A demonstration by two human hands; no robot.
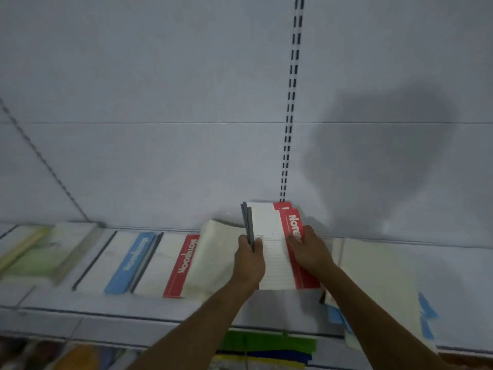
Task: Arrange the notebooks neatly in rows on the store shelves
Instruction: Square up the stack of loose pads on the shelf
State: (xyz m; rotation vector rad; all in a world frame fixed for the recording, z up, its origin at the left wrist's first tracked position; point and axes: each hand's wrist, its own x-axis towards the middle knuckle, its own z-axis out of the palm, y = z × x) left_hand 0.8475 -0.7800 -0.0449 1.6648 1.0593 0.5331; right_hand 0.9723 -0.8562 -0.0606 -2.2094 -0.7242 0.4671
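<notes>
Hands grip a small stack of red-and-white notebooks [272, 244] above the shelf [133, 313]; left hand [249, 259] clasps its dark spines; right hand [309, 252] pinches the red edge.

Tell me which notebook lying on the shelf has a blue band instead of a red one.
The blue notebook, lying left of the red notebook. Its band is blue; the flat one beside it and those held in both hands carry red bands.

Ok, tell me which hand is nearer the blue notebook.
Left. The left hand grips the dark left edge of the held stack, a few notebooks right of the blue notebook; the right hand holds the stack's red edge, farther right.
</notes>
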